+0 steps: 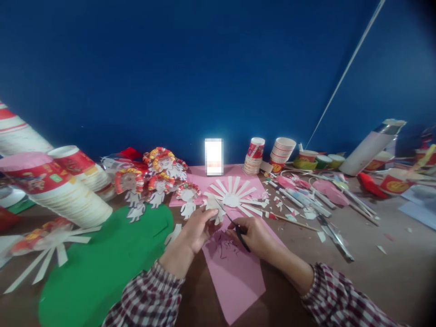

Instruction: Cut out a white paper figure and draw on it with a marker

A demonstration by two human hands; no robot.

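Observation:
My left hand (200, 225) pinches a small white paper cutout figure (218, 219) between thumb and fingers. Black-handled scissors (242, 238) sit in my right hand (254, 234), their thin blades pointing up and left at the cutout. Whether the blades are apart is too small to tell. Beneath both hands lies a pink paper sheet (235, 281) with dark marks on it. Just beyond the hands, a white paper cup cut into spread strips (231, 200) lies flat. Several similar white figures (188, 206) lie to the left, some with red and yellow rings around their heads.
A green paper shape (112, 263) covers the table's left front. Stacked paper cups (75, 200) lean at the left; more cup stacks (282, 152) stand at the back. Pens, sticks and scraps (296, 200) litter the right, near a silver tool (337, 238). A bright screen (214, 156) stands ahead.

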